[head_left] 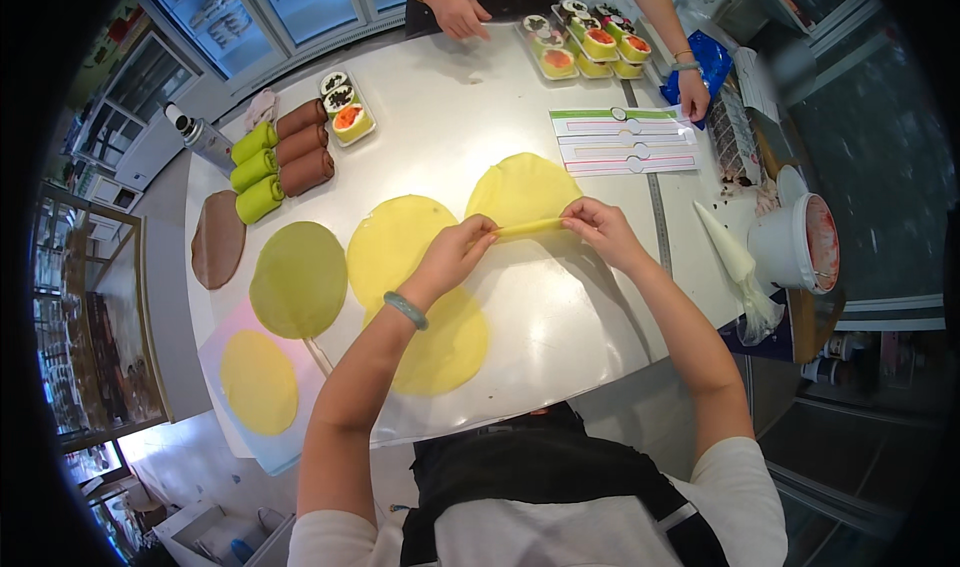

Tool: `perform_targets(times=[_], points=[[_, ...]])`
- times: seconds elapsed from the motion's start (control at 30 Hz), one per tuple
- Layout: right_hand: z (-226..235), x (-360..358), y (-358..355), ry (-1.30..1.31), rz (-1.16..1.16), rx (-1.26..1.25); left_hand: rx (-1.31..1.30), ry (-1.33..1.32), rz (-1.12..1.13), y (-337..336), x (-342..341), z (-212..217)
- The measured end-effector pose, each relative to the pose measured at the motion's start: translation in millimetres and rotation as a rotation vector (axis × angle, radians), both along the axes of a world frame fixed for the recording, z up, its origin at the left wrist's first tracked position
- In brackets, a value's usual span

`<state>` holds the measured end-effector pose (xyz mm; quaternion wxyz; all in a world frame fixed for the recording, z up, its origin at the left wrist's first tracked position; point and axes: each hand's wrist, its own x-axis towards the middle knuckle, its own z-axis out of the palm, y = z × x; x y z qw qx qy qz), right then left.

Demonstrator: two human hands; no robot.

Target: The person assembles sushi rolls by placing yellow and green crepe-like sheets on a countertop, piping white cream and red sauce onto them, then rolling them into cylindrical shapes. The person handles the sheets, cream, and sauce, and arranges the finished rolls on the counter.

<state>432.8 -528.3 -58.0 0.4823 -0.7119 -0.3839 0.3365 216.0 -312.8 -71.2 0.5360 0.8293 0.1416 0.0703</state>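
Note:
A thin round yellow crepe (pixel 522 185) lies near the middle of the white table. Its near edge forms a narrow folded strip, stretched between my two hands. My left hand (pixel 462 249) pinches the strip's left end, and my right hand (pixel 600 229) pinches its right end. Left of it are a second yellow crepe (pixel 392 237) and, nearer me, a third one (pixel 445 347), partly covered by my left forearm. An olive-green crepe (pixel 298 279), a brown crepe (pixel 217 239) and a small yellow crepe (pixel 258 382) lie farther left.
Green rolls (pixel 255 172) and brown rolls (pixel 303 145) sit at the far left, beside a tray of cut rolls (pixel 350 117). Boxed rolls (pixel 590 42) and label strips (pixel 625 142) lie far right. A piping bag (pixel 730 252) and white tub (pixel 785 242) stand right. A co-worker's hand (pixel 460 12) rests opposite.

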Motion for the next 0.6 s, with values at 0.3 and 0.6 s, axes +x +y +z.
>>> perform_targets(times=[0.3,0.6], points=[[-38.5,-12.6,-37.4,-0.290,0.227,0.045,0.437,-0.084,-0.153,-32.4,-19.7,-29.3],[-21.6,24.1,-31.5,-0.728,0.375,0.129,0.853,0.047,-0.370,-32.8,-41.4,-5.2]])
